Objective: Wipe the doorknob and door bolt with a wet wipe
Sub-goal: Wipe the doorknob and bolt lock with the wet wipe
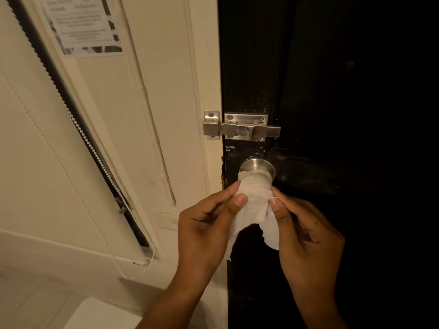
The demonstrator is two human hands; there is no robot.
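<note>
Roller blind (47,129), bead cord (71,184), posted notice (83,24)

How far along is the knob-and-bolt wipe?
Nothing looks finished. In hand: the wet wipe is draped over the doorknob, pinched by the left hand and right hand. Left: the door bolt above, bare and untouched.

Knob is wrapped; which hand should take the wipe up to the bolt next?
Probably left. The left hand pinches the wet wipe on the frame side, under the bolt; the right hand sits farther out.
</note>
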